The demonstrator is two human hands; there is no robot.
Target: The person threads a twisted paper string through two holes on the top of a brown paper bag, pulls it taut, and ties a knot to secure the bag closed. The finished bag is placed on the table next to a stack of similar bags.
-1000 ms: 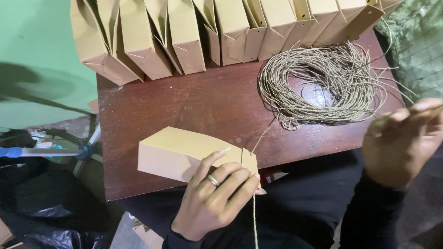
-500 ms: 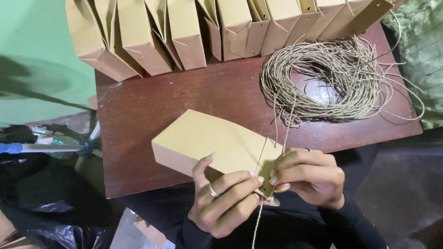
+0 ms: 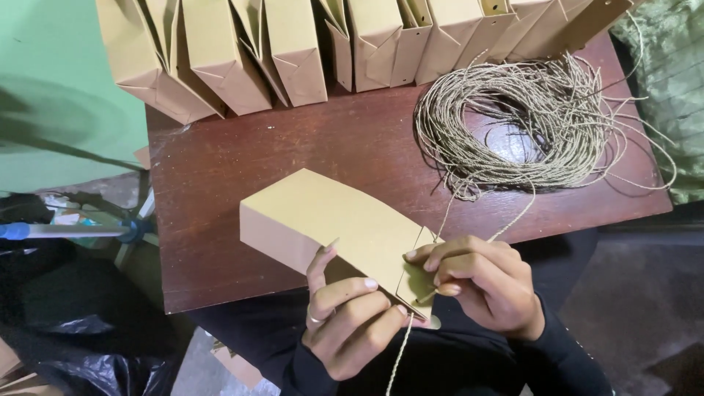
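Note:
A folded brown paper bag (image 3: pixel 323 216) lies tilted over the near edge of a dark wooden table (image 3: pixel 293 147). My left hand (image 3: pixel 348 326), with a ring on one finger, grips the bag's open end from below. My right hand (image 3: pixel 480 282) pinches a piece of olive twine (image 3: pixel 400 359) at the bag's rim, where the twine passes through the paper and hangs down. Another strand runs from my right hand up to a big loose coil of the same twine (image 3: pixel 528 121) at the table's right.
A row of several upright brown paper bags (image 3: pixel 293 48) lines the far edge of the table. A green wall is at the left, black plastic bags (image 3: pixel 66 330) lie on the floor at lower left, and green fabric (image 3: pixel 671 73) is at the right edge.
My right hand came in from the right to the bag's rim and took hold of the twine. The bag tilted and its far end shifted right across the table.

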